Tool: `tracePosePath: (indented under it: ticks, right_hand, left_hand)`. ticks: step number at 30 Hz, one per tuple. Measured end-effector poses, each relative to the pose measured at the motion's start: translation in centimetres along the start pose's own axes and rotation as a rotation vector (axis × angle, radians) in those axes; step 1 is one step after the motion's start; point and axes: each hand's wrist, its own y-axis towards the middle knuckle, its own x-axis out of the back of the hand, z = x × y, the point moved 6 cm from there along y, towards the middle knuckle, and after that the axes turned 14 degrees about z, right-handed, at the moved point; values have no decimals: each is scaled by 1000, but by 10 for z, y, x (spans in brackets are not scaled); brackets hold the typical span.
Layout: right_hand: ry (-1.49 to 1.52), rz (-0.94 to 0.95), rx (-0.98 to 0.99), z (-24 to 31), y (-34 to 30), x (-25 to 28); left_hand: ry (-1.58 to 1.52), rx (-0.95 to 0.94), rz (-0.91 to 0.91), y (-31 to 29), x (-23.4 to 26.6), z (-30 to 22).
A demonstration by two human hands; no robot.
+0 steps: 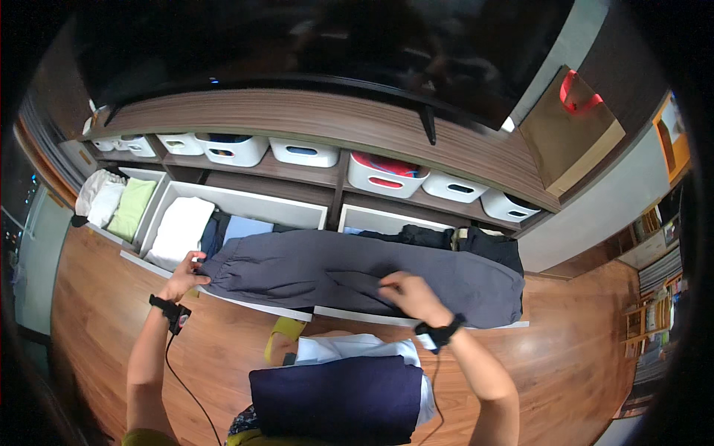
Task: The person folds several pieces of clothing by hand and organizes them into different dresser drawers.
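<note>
Long dark grey trousers (pixel 297 260) lie stretched sideways across two open drawers, with a gathered cuff at the left end. My left hand (pixel 184 279) is at that cuff, thumb and fingers apart, the fingertips at the cloth's edge. Over the middle of the trousers, my right hand (pixel 413 294) has its fingers curled together on the fabric, where a crease runs. A folded dark navy cloth (pixel 335 401) rests on my lap, on top of white cloth (pixel 364 347). Both wrists wear black bands with cables.
Folded clothes fill the drawers, including a white one (pixel 182 227) and a green one (pixel 134 207) at the left. White bins (pixel 387 178) line the shelf beneath a large television (pixel 297 44). A brown paper bag (pixel 569 134) stands at the right. The floor (pixel 573 349) is wood.
</note>
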Motion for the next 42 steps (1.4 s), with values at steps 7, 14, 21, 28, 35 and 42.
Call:
tracePosePath:
  ticks: [7, 14, 21, 28, 35, 42]
  right_hand:
    - [-42, 295, -158, -23, 90, -107]
    - [-11, -99, 311, 67, 59, -48]
    - [-380, -178, 459, 143, -18, 6]
    - [-404, 64, 585, 154, -46, -33]
    - [-179, -58, 493, 152, -60, -18]
    - [-28, -68, 336, 140, -71, -12]
  left_hand:
    - [325, 194, 313, 17, -14, -8]
    - [-34, 169, 213, 13, -2, 3]
    - [-460, -149, 272, -26, -35, -41]
    - [416, -408, -63, -37, -73, -17]
    - [539, -629, -326, -44, -71, -27]
    - [97, -706, -88, -9, -80, -29]
